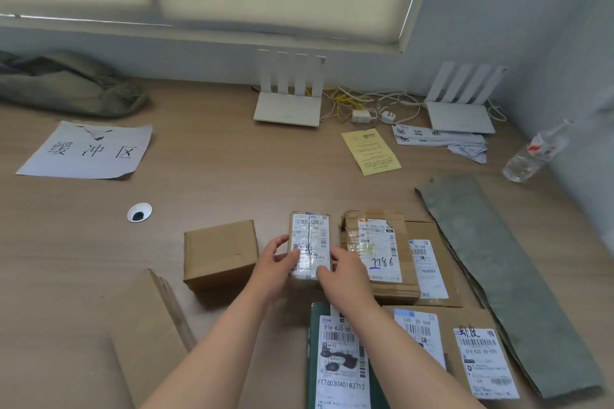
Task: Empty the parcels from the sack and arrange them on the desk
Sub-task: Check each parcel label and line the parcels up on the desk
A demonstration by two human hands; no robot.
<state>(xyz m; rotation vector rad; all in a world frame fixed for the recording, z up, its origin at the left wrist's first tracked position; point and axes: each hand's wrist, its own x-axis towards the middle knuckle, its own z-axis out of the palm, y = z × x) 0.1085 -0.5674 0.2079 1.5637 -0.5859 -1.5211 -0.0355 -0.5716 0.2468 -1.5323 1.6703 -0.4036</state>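
Okay so | green parcel (342,359) just below the wrists | left grip (275,262) and right grip (342,272) both holding the small labelled parcel (310,236) | risk: tight slot, plain box (221,254) just left of the grip, taped parcel (375,249) just right, a nudge could shove either | open table (232,176) beyond the grip, room to slide there
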